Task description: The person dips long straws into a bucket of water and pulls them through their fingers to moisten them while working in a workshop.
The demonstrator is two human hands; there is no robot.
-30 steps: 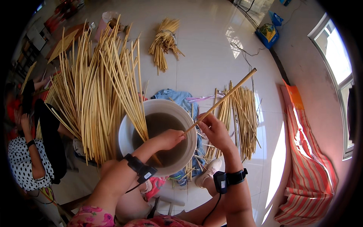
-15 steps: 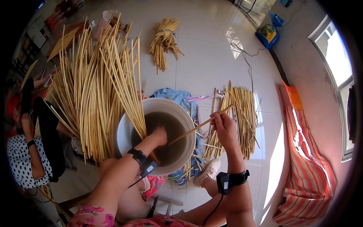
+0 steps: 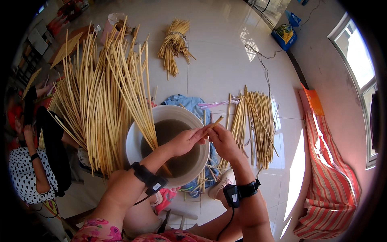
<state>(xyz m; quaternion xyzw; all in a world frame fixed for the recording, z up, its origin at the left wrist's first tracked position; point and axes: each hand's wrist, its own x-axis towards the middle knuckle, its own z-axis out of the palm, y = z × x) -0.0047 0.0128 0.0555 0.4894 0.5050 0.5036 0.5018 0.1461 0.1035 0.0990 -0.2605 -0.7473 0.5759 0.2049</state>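
Observation:
Over the right side of a white bucket (image 3: pixel 135 135) of murky brown water (image 3: pixel 169 125), my two hands meet on one thin tan stick (image 3: pixel 215 122). My left hand (image 3: pixel 187 142) is closed round it from the left, and my right hand (image 3: pixel 224 144) pinches it from the right. The stick's cut end points up and away between them; its other part is hidden behind my hands. Several long sticks (image 3: pixel 135 109) stand with their lower ends in the water, leaning on the bucket's far left rim.
A large stack of long sticks (image 3: pixel 96 105) leans left of the bucket. Short sticks (image 3: pixel 261 125) lie on the tiles at the right, and a tied bundle (image 3: pixel 176 44) lies farther off. Striped cloth (image 3: pixel 328 173) lies along the right wall. Another person (image 3: pixel 30 165) sits at the left.
My left hand has risen out of the water and come right to the stick. My right hand has shifted left and nearer, bringing the stick to it.

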